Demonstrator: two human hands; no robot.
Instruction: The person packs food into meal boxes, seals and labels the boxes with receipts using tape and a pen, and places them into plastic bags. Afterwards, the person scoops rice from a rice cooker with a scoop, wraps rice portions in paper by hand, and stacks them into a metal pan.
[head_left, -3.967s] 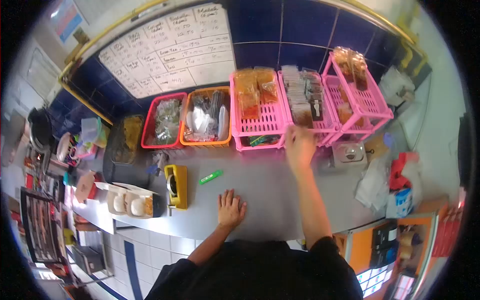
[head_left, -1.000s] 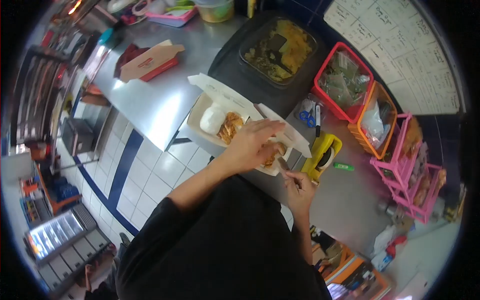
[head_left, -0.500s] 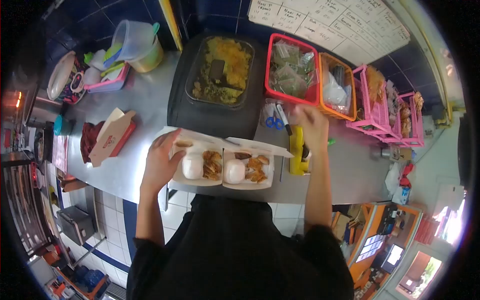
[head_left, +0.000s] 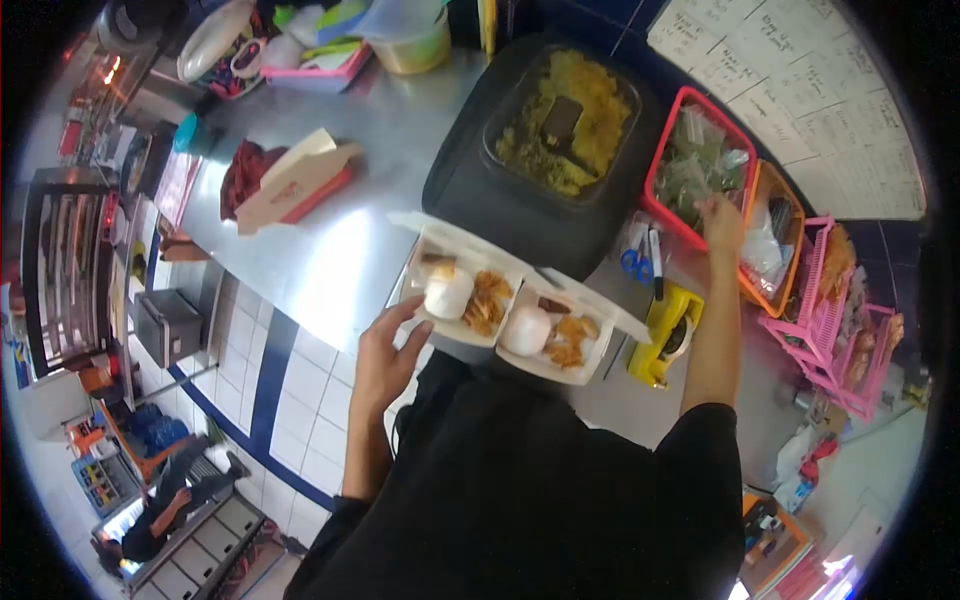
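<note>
Two open paper food boxes stand side by side at the counter's near edge: a left box (head_left: 465,333) and a right box (head_left: 570,378). In each lie a white rounded mound (head_left: 449,291), which looks like rice, and golden-brown fried pieces (head_left: 488,301). My left hand (head_left: 388,355) is at the left box's near left corner, thumb and fingers apart, holding nothing. My right hand (head_left: 722,222) reaches over the near edge of the red basket (head_left: 660,178), its fingers curled together against small clear packets with green contents (head_left: 698,160). Whatever is between those fingertips is hidden.
Behind the boxes, a clear tub of yellow-green food (head_left: 575,130) sits on a black tray (head_left: 455,190). Blue scissors (head_left: 636,264), a marker (head_left: 656,265) and a yellow tape dispenser (head_left: 665,335) lie nearby. An orange basket (head_left: 775,295) and pink racks (head_left: 815,300) stand right.
My right hand has moved from above the tape dispenser to the packets in the red basket. My left hand has slid from the box's lid side to its near corner. The view has turned.
</note>
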